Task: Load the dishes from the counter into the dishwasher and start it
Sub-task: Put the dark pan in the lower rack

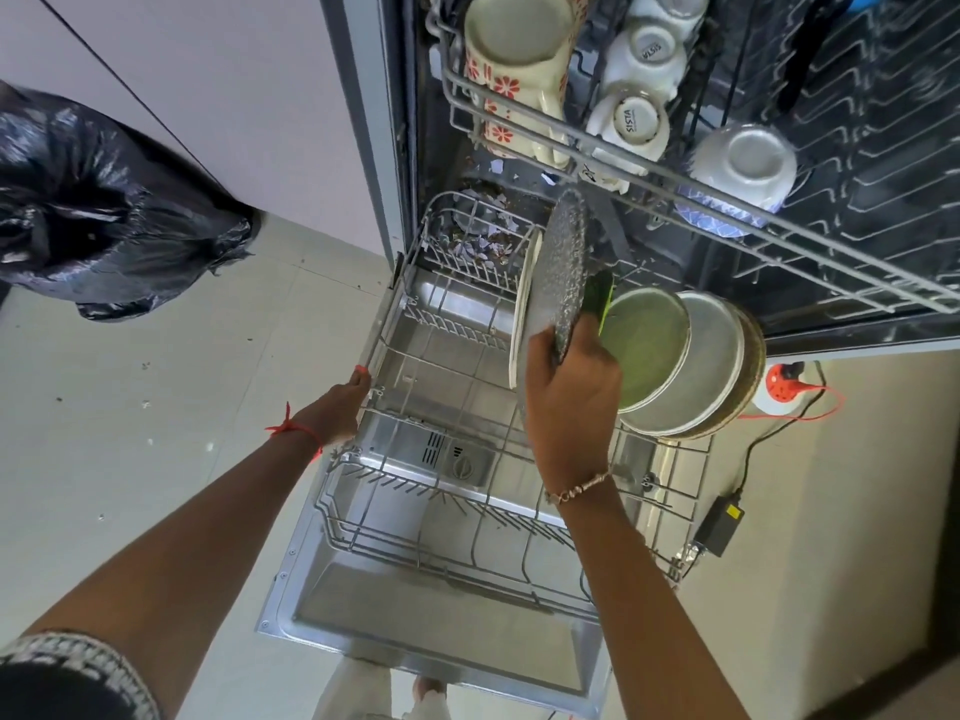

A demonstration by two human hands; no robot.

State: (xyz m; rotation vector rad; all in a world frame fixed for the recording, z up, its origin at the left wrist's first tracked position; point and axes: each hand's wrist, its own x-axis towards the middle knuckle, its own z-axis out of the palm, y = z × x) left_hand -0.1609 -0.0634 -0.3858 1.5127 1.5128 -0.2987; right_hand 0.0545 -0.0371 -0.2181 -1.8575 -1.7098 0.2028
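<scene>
Both bare arms reach forward and down. The left hand (340, 407), red thread at the wrist, is on the left rim of the grey wire lower rack (467, 561), its fingers hidden past the wire. The right hand (571, 402), beaded bracelet at the wrist, grips the near edge of a speckled grey round plate (566, 262) held on edge, thumb on its left face.

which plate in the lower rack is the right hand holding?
The speckled grey plate, gripped at its near rim by the right hand. It stands on edge between the white plate and the green plate.
</scene>
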